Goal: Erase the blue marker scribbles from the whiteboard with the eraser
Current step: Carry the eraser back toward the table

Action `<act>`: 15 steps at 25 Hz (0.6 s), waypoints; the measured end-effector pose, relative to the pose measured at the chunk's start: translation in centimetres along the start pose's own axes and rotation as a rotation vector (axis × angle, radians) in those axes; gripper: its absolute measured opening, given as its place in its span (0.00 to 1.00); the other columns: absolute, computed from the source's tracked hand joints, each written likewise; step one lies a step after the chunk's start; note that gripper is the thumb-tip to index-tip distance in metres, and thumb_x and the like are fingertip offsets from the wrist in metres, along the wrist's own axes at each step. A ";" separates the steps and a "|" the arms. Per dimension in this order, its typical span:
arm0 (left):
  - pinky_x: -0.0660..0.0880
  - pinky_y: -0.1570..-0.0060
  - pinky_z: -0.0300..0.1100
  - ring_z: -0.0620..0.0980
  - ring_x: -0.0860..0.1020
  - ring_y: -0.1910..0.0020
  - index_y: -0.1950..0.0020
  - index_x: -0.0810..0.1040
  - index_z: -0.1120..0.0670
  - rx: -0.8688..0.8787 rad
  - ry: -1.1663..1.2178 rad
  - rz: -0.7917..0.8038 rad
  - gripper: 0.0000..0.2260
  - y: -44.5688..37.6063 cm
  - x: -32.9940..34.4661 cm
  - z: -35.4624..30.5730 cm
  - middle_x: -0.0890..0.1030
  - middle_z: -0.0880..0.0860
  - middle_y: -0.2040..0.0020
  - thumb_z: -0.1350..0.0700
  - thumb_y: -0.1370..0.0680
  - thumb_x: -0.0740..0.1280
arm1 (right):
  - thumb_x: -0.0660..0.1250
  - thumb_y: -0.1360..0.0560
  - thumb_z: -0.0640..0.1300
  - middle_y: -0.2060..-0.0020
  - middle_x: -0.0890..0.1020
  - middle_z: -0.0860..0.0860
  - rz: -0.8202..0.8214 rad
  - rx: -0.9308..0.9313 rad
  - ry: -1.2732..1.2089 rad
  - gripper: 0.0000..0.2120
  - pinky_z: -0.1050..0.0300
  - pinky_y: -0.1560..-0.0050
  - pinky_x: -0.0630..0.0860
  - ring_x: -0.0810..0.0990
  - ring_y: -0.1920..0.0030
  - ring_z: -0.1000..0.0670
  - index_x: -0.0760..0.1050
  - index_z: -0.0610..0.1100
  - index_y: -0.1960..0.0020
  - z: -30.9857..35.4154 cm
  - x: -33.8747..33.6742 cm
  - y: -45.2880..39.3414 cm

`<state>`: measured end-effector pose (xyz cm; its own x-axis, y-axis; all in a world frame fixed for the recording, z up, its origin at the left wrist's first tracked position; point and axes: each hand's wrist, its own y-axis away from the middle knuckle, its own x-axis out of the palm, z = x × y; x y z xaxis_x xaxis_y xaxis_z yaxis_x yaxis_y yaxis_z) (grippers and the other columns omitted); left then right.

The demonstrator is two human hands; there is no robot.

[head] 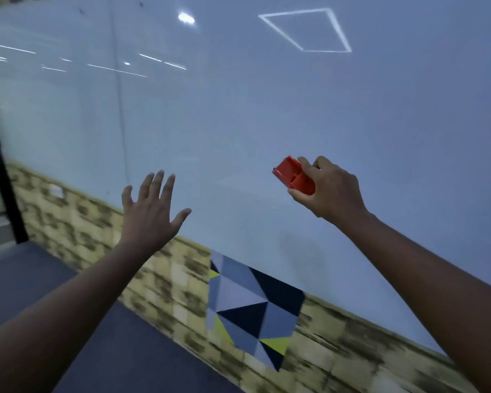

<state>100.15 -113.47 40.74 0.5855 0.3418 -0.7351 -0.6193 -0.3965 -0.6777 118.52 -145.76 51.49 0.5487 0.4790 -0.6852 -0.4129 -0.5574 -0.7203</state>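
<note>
A large glossy whiteboard fills most of the view, tilted, with ceiling lights reflected near its top. Below the whiteboard runs a wall of tan blocks with a patch of blue, black and yellow triangles. The left hand is raised before the whiteboard's lower edge, fingers spread, holding nothing. The right hand grips a red eraser against the whiteboard's lower middle.
</note>
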 end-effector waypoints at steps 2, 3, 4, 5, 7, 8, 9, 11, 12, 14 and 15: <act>0.59 0.25 0.69 0.59 0.58 0.16 0.15 0.59 0.57 -0.184 0.060 -0.001 0.38 1.3 -0.4 9.0 0.61 0.59 0.15 0.32 0.16 0.56 | 0.69 0.24 0.64 0.49 0.79 0.47 0.011 -0.016 -0.072 0.37 0.52 0.59 0.77 0.82 0.55 0.44 0.64 0.50 0.20 7.9 3.3 -2.7; 0.58 0.24 0.69 0.59 0.56 0.15 0.14 0.58 0.57 -0.258 0.069 0.000 0.39 2.5 -0.6 13.7 0.59 0.59 0.15 0.32 0.16 0.56 | 0.68 0.23 0.64 0.48 0.79 0.47 0.025 -0.036 -0.108 0.38 0.51 0.58 0.78 0.82 0.54 0.43 0.62 0.50 0.19 12.4 4.9 -4.0; 0.57 0.24 0.69 0.59 0.55 0.15 0.14 0.57 0.57 -0.307 0.054 0.009 0.39 3.7 -0.7 17.7 0.58 0.59 0.14 0.32 0.17 0.57 | 0.68 0.23 0.64 0.47 0.79 0.46 0.042 -0.060 -0.132 0.38 0.51 0.58 0.78 0.83 0.54 0.43 0.61 0.50 0.19 16.3 6.3 -5.1; 0.57 0.24 0.69 0.58 0.55 0.15 0.14 0.58 0.57 -0.346 0.025 0.022 0.40 5.0 -1.0 21.5 0.58 0.59 0.14 0.33 0.17 0.59 | 0.67 0.23 0.65 0.47 0.79 0.46 0.052 -0.094 -0.156 0.39 0.52 0.58 0.77 0.83 0.53 0.43 0.60 0.50 0.18 20.4 7.5 -6.3; 0.58 0.26 0.71 0.59 0.57 0.15 0.15 0.60 0.56 -0.382 -0.037 0.019 0.39 7.3 -2.2 27.7 0.61 0.59 0.15 0.33 0.19 0.61 | 0.67 0.23 0.66 0.48 0.79 0.48 0.084 -0.150 -0.201 0.39 0.54 0.59 0.74 0.82 0.53 0.44 0.59 0.53 0.18 27.5 9.6 -8.0; 0.59 0.26 0.72 0.60 0.58 0.16 0.15 0.61 0.56 -0.401 -0.056 0.013 0.39 8.4 -3.0 31.0 0.62 0.60 0.16 0.33 0.19 0.61 | 0.67 0.23 0.66 0.49 0.79 0.48 0.107 -0.177 -0.231 0.39 0.54 0.59 0.74 0.82 0.54 0.45 0.59 0.55 0.18 31.5 10.7 -8.7; 0.60 0.27 0.72 0.61 0.59 0.16 0.16 0.62 0.56 -0.413 -0.078 0.012 0.38 9.4 -3.6 34.2 0.62 0.60 0.16 0.32 0.18 0.60 | 0.68 0.24 0.66 0.50 0.79 0.49 0.130 -0.198 -0.256 0.39 0.54 0.59 0.75 0.82 0.54 0.45 0.59 0.56 0.18 35.1 11.7 -9.3; 0.61 0.28 0.72 0.62 0.61 0.17 0.16 0.64 0.55 -0.446 -0.149 0.028 0.38 11.0 -4.8 40.1 0.64 0.61 0.17 0.30 0.18 0.54 | 0.68 0.25 0.67 0.52 0.80 0.51 0.172 -0.246 -0.323 0.39 0.54 0.59 0.74 0.82 0.53 0.45 0.59 0.58 0.19 42.4 13.5 -10.4; 0.61 0.28 0.72 0.62 0.62 0.18 0.17 0.65 0.55 -0.474 -0.176 0.046 0.40 12.0 -5.3 42.7 0.64 0.62 0.17 0.29 0.19 0.53 | 0.68 0.25 0.67 0.53 0.80 0.51 0.188 -0.276 -0.352 0.38 0.55 0.59 0.72 0.82 0.52 0.46 0.60 0.59 0.19 45.8 14.5 -10.9; 0.61 0.29 0.73 0.63 0.62 0.18 0.17 0.65 0.55 -0.530 -0.232 0.055 0.39 14.1 -5.9 47.4 0.65 0.62 0.18 0.31 0.20 0.55 | 0.68 0.25 0.67 0.53 0.80 0.51 0.220 -0.338 -0.392 0.37 0.55 0.59 0.68 0.82 0.51 0.46 0.61 0.60 0.19 52.3 16.3 -12.0; 0.61 0.28 0.73 0.63 0.61 0.17 0.17 0.64 0.55 -0.568 -0.256 0.063 0.37 15.2 -6.1 49.7 0.64 0.62 0.17 0.32 0.18 0.56 | 0.68 0.25 0.67 0.54 0.80 0.52 0.228 -0.372 -0.407 0.37 0.55 0.60 0.68 0.82 0.51 0.46 0.62 0.60 0.20 55.6 17.1 -12.7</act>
<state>61.13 -79.28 33.90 0.3695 0.4679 -0.8029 -0.2327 -0.7899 -0.5674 92.73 -92.80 42.87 0.1232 0.4995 -0.8575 -0.1647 -0.8418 -0.5140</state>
